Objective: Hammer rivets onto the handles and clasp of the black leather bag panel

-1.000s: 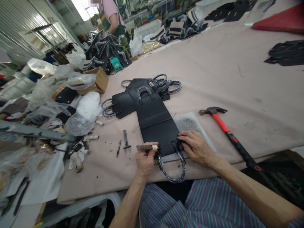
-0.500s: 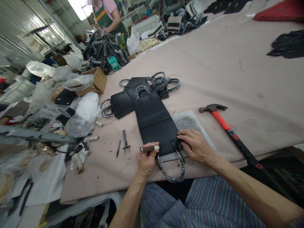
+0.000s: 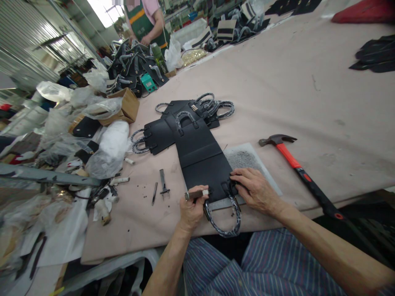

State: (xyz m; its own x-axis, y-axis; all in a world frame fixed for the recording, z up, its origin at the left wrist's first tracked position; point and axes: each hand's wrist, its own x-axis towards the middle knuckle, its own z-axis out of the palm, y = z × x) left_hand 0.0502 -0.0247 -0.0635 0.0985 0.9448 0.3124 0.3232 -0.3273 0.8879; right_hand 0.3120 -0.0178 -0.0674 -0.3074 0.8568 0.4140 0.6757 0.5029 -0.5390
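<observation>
My left hand (image 3: 191,213) is closed around a metal punch (image 3: 198,194). The punch leans over the near edge of a black bag panel (image 3: 203,164), close to one end of its plastic-wrapped handle (image 3: 224,233). At the panel's near right corner, the curled fingers of my right hand (image 3: 261,193) grip the edge beside the handle's other end; the fingertips are partly hidden. Beneath the panel's near end lies a pale slab (image 3: 251,158). Left of my hands rest a pronged punch (image 3: 163,185) and a thin metal rod (image 3: 154,194).
A claw hammer (image 3: 296,164) with a red and black handle lies at the right. More black panels (image 3: 160,133) with wrapped handles overlap beyond. Plastic bags (image 3: 109,148) and a cardboard box (image 3: 128,105) crowd the left. Across the table stands a person (image 3: 148,26) in an apron.
My left hand and its punch have shifted very slightly right, and the punch's angle has changed a little. My right hand stays in place. The person opposite has moved their arms.
</observation>
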